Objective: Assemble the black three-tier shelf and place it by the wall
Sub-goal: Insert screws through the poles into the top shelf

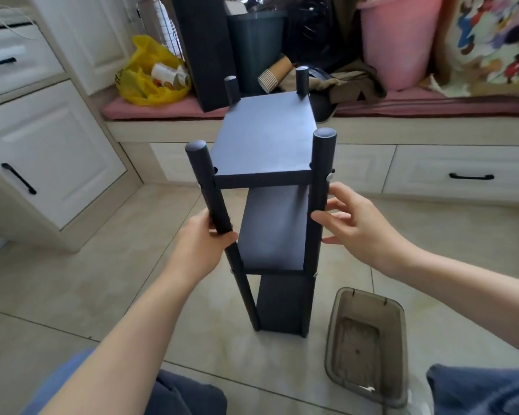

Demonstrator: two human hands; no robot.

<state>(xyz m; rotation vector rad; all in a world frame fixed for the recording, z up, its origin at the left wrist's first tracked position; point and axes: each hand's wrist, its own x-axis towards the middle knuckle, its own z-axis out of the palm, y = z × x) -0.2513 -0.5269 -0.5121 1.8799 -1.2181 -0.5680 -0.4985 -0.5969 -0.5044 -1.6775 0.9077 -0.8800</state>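
The black three-tier shelf [264,139] stands upright on the tiled floor [102,280], its long axis vertical and all three boards seated between four posts, so the assembly looks finished and the move to the wall is probably what remains. It stands straight ahead of the person, between the two hands and within easy reach. The left hand [201,238] grips the front-left post [210,190] between the top and middle boards. The right hand [360,226] is released, its fingers spread around the front-right post [319,181] at about the same height, at most brushing it; firm contact cannot be made out. Lifting the shelf level would likely need that right hand to clasp its post to match the left. Just right of the shelf's foot, a grey plastic tray [369,302] lies on the floor. Beyond the shelf runs a cushioned window seat [432,103] holding a yellow bag [150,73], paper cups [274,76] and a pink bucket [399,40].
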